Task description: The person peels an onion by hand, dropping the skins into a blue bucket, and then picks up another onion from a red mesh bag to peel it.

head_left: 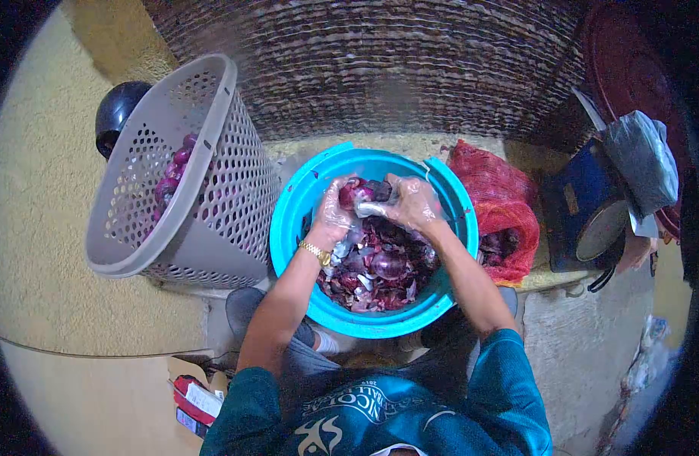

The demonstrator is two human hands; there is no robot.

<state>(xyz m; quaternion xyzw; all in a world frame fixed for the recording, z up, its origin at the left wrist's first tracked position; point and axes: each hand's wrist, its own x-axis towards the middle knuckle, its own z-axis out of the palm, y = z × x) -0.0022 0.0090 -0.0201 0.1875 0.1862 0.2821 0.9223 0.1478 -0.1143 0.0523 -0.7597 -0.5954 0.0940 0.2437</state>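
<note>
Over a turquoise tub, my left hand is closed around a red onion. My right hand meets it from the other side, fingers curled and thumb against the onion, where dark loose skin shows. Both hands look covered by thin clear gloves, and a gold watch circles my left wrist. Below them the tub holds a heap of dry purple onion skins, with a whole onion lying on top.
At the left stands a grey perforated basket with several red onions inside. A red mesh sack sits against the tub's right side. Farther right is a blue scale-like box with a grey plastic bag. A textured wall rises behind.
</note>
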